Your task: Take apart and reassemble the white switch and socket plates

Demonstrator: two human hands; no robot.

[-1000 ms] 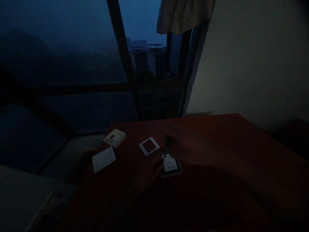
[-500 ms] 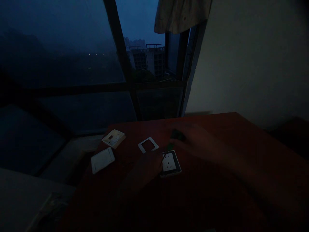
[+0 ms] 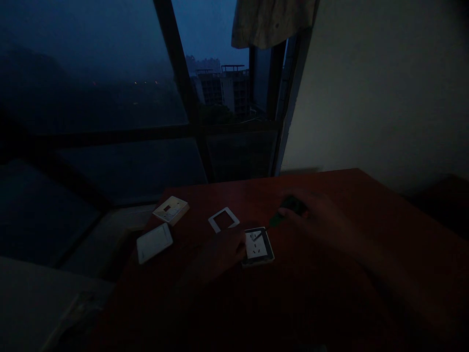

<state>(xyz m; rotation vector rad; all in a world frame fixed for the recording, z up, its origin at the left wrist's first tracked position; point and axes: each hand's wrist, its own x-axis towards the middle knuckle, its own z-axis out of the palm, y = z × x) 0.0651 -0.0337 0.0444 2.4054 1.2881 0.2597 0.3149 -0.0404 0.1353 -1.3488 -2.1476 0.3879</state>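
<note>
One hand, the right [image 3: 318, 215], grips a green-handled screwdriver [image 3: 275, 219], its shaft over a white, square-faced socket [image 3: 256, 249] on the reddish-brown worktop [image 3: 340, 188]; the left hand [image 3: 224, 248] is at the socket's left edge, too dark to tell its grip.

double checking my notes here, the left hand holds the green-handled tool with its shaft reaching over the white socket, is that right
Not quite: the head view shows the right hand holding the green-handled tool, not the left. Its shaft does reach over the white socket.
</note>
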